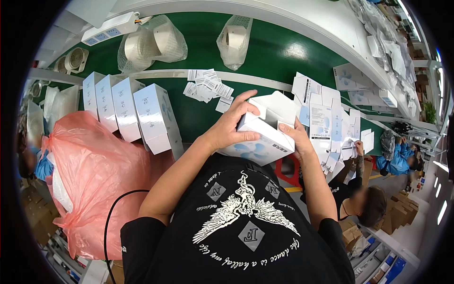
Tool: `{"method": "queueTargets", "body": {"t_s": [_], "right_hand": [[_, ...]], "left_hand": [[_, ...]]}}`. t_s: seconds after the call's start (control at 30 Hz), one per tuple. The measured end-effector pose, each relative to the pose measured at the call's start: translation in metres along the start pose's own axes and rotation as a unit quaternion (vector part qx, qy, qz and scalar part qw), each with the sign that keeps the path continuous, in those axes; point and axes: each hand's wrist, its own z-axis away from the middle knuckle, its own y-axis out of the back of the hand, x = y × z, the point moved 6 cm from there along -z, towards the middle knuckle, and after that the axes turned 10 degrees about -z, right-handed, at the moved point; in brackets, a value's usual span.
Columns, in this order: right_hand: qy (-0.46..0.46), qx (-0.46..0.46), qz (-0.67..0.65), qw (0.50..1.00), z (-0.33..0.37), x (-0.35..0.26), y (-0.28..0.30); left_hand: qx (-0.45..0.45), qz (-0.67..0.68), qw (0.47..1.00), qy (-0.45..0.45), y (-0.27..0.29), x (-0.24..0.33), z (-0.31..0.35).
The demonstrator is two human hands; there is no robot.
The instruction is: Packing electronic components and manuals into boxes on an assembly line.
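Observation:
Close to my body I hold a white carton (257, 146) with a blue fan picture, its top flaps (278, 105) standing up. My left hand (231, 125) grips its left side, thumb along the front and fingers over the far edge. At the right end my right hand (298, 137) clasps the carton, thumb at the opening and the other fingers partly hidden. What is inside cannot be made out. Just beyond the carton lies a loose pile of white printed labels (205, 86) on the green bench.
Several closed cartons (153, 111) stand in a row at left, beside a large pink plastic bag (104, 165). Bubble-wrapped white fans (156, 42) sit at the back. Flat cartons (324, 118) lie stacked at right. A co-worker (362, 201) is at the lower right.

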Motion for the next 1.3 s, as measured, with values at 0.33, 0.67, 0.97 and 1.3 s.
{"method": "queueTargets", "body": {"t_s": [0.33,0.67,0.97,1.3], "right_hand": [[-0.070,-0.080,0.393,0.913,-0.021,-0.005,0.023],[0.093,0.032,0.210,0.973,-0.107,0.000,0.065],[0.279,-0.145,0.568,0.760,-0.177,0.149,-0.018],[0.189,-0.064,0.641,0.741,-0.167,0.205,-0.064]], "left_hand": [[0.069,0.094,0.990,0.074,-0.038,-0.034,0.002],[0.284,0.110,0.924,0.232,0.009,-0.097,0.030],[0.324,0.547,0.649,0.418,-0.016,-0.145,0.148],[0.343,0.633,0.522,0.458,-0.129,-0.123,0.218]]}}
